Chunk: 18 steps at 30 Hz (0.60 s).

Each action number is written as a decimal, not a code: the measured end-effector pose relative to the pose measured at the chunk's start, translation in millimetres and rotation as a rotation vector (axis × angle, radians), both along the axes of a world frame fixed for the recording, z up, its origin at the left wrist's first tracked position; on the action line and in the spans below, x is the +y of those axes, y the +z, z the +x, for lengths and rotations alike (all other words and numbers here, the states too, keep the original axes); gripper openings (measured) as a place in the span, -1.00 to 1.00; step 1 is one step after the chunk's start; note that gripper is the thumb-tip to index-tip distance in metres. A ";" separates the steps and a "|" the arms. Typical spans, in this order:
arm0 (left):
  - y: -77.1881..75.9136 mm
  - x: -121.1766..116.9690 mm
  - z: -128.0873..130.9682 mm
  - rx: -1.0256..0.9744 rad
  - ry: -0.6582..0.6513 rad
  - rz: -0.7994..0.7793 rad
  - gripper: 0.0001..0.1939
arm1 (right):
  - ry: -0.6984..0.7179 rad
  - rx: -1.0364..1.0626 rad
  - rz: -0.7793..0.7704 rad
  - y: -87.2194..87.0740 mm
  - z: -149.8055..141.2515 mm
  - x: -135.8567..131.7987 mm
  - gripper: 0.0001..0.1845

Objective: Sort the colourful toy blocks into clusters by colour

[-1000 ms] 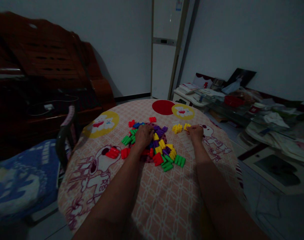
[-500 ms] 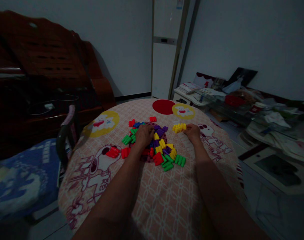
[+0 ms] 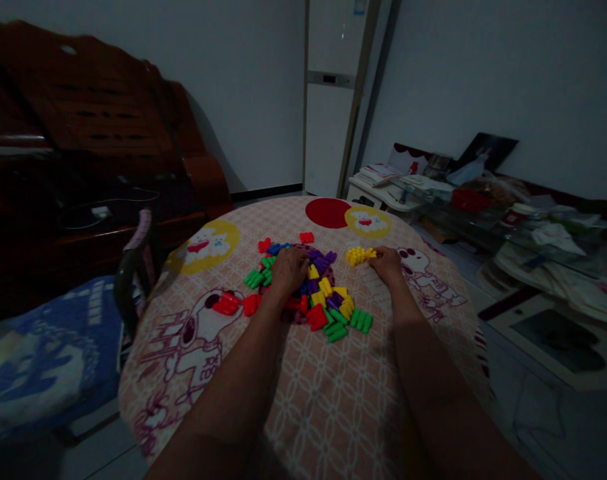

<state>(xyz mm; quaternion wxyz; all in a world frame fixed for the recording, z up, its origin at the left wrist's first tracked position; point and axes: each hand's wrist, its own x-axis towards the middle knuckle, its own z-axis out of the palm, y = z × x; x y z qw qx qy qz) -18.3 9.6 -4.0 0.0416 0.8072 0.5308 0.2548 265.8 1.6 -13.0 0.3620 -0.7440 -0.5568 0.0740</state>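
My right hand (image 3: 387, 264) pinches a yellow building block (image 3: 371, 253) against the right end of some joined yellow blocks (image 3: 356, 256) lying on the table. My left hand (image 3: 289, 272) rests over the pile of plastic blocks, fingers curled down; whatever they hold is hidden beneath. Around it are purple blocks (image 3: 323, 261), green blocks (image 3: 254, 279), a red block (image 3: 317, 317) and yellow blocks (image 3: 325, 287). A purple-red round patch or mat shows in part under the pile.
The round table has a patterned cloth (image 3: 328, 407). Single red blocks (image 3: 227, 303) lie to the left and at the back. A chair with a blue cushion (image 3: 48, 360) stands left, a wooden bench (image 3: 98, 120) behind it. A cluttered glass-topped cabinet (image 3: 463, 207) runs along the right.
My right hand brought its yellow block leftward against the other yellow blocks, then tilted it slightly there. My left hand has stayed on the pile. The view shifted a little.
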 end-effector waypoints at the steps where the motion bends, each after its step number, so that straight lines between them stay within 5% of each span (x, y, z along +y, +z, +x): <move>1: -0.3 0.0 0.1 -0.003 0.004 0.005 -0.74 | 0.001 0.006 0.014 -0.2 -1.8 0.8 -0.63; 18: -1.1 0.0 -0.3 0.005 0.021 0.008 -0.75 | 0.094 0.036 0.001 1.9 -15.3 0.3 -0.50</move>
